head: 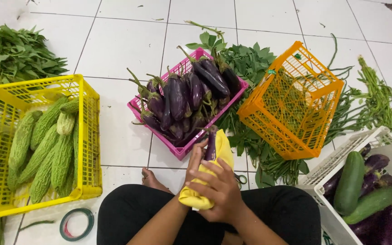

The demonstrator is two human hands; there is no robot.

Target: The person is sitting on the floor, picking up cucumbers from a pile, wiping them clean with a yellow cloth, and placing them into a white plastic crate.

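You're wearing plain black trousers (277, 213) of smooth, unmarked fabric, and they fill the bottom of the view across both legs. Your forearms are bare, no sleeves showing. Your left hand (195, 159) and right hand (223, 188) carry no gloves, rings or watch. One bare foot (153, 180) peeks out past the trouser edge.
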